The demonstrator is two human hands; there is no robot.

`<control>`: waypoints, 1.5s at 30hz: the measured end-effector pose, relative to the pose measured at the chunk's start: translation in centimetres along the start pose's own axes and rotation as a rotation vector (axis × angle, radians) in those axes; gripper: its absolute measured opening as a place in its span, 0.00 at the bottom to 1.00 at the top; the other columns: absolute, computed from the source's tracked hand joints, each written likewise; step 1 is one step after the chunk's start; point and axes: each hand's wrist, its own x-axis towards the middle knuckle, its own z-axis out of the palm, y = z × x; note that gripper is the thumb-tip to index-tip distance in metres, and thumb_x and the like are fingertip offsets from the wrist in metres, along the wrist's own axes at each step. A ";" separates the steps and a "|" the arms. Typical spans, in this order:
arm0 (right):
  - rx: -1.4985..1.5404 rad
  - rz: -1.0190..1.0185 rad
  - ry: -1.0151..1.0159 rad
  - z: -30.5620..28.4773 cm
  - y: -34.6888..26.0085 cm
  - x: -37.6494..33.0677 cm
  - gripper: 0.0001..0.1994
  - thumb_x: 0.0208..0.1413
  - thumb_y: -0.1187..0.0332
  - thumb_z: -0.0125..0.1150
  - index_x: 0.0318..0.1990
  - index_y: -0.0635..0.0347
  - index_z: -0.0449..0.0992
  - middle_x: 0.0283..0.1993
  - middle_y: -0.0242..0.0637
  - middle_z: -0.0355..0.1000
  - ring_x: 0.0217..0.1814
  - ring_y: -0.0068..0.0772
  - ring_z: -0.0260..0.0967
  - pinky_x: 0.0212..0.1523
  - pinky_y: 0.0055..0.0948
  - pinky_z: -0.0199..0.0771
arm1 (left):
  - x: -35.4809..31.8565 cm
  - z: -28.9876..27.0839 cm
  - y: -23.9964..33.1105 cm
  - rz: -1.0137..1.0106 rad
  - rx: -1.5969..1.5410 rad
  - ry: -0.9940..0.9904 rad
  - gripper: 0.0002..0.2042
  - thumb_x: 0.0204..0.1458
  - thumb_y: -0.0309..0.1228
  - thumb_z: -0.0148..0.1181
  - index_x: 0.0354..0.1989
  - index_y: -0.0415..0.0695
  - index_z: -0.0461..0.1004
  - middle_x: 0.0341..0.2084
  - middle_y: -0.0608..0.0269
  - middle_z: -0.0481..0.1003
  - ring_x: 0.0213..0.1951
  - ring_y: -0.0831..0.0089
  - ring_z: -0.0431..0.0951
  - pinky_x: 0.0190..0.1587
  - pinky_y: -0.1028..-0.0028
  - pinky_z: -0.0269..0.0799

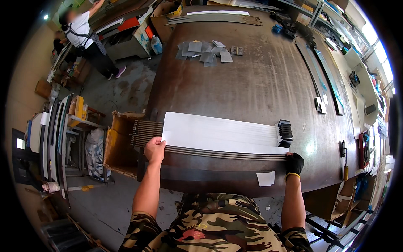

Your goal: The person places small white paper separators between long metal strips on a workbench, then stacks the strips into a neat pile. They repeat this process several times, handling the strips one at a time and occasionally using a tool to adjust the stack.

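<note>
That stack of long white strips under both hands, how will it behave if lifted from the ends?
The white strips are long, thin and flat, so they would probably sag in the middle. Loosely stacked and fanned, they may slide apart. The left hand and gloved right hand sit at opposite ends, which suggests that lifting needs two hands.

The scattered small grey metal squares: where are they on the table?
Head view: the grey squares lie at the table's far end, left of centre, well beyond the white strips.
</note>
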 end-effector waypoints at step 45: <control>0.326 -0.235 -0.107 -4.9 -2.7 -16.1 0.14 0.47 0.65 0.71 0.40 0.61 0.78 0.38 0.43 0.76 0.41 0.46 0.73 0.46 0.38 0.72 | -18.1 13.1 15.3 0.836 -0.095 -1.213 0.10 0.44 0.26 0.70 0.35 0.40 0.79 0.28 0.58 0.76 0.32 0.64 0.78 0.36 0.70 0.73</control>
